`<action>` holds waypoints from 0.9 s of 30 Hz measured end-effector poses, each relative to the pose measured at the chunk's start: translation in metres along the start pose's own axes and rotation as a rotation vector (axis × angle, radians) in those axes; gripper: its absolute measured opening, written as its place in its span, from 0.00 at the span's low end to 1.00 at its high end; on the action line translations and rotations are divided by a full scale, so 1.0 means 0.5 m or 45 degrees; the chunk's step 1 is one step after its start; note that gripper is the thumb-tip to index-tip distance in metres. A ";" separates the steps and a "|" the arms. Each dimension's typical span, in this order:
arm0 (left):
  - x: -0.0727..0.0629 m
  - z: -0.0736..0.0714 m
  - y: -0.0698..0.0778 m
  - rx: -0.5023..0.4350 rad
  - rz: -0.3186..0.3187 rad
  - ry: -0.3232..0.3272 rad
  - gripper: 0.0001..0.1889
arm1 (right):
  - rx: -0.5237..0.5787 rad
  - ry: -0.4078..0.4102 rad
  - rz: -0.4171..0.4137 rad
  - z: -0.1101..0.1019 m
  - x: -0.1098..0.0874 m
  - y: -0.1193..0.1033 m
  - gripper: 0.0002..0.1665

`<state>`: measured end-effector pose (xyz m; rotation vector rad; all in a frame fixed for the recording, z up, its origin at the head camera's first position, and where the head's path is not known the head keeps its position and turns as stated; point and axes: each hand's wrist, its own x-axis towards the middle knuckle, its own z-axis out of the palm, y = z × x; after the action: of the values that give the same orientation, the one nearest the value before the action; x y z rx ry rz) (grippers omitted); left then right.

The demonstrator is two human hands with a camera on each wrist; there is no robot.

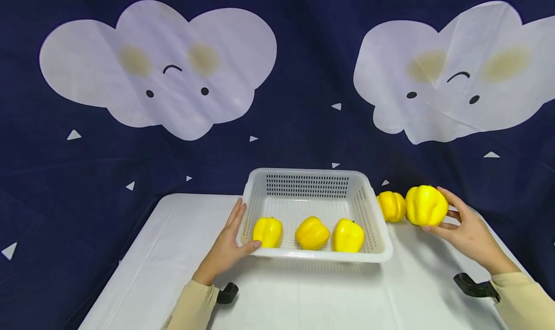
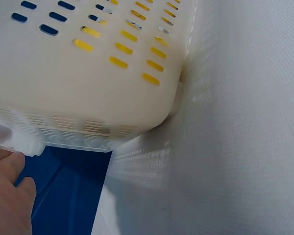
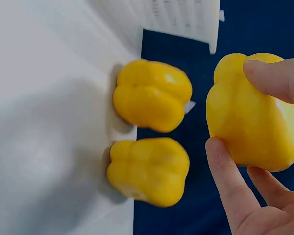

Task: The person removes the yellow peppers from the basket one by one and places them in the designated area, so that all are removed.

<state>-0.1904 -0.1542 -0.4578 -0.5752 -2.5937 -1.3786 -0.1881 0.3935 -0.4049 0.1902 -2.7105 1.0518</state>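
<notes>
My right hand (image 1: 470, 231) grips a yellow bell pepper (image 1: 427, 205) between thumb and fingers, to the right of the white plastic basket (image 1: 318, 256). In the right wrist view this pepper is held apart from two other yellow bell peppers, an upper one (image 3: 152, 95) and a lower one (image 3: 149, 171), which rest on the table. My left hand (image 1: 227, 248) holds the basket at its left front corner, thumb over the rim and fingers along the outer side. Inside the basket, a left pepper (image 1: 268, 232), a middle pepper (image 1: 312, 233) and a right pepper (image 1: 348, 235) form a row along the front.
The basket stands on a white-covered table (image 1: 299, 296). Behind the table hangs a dark blue cloth (image 1: 303, 79) with clouds and small triangles. One loose pepper (image 1: 392, 206) sits close to the basket's right wall. Black wrist mounts show below both hands.
</notes>
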 end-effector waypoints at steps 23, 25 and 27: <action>0.002 0.001 -0.002 0.019 0.008 0.008 0.54 | -0.121 -0.003 0.197 -0.035 0.008 0.097 0.65; 0.002 0.001 -0.002 0.015 0.007 0.007 0.54 | -0.130 -0.006 0.198 -0.037 0.010 0.106 0.65; 0.001 0.000 -0.001 0.013 0.004 0.006 0.54 | -0.139 -0.010 0.199 -0.038 0.012 0.114 0.66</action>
<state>-0.1910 -0.1541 -0.4580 -0.5737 -2.5936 -1.3639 -0.2024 0.4478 -0.4267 -0.0365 -2.8185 0.9395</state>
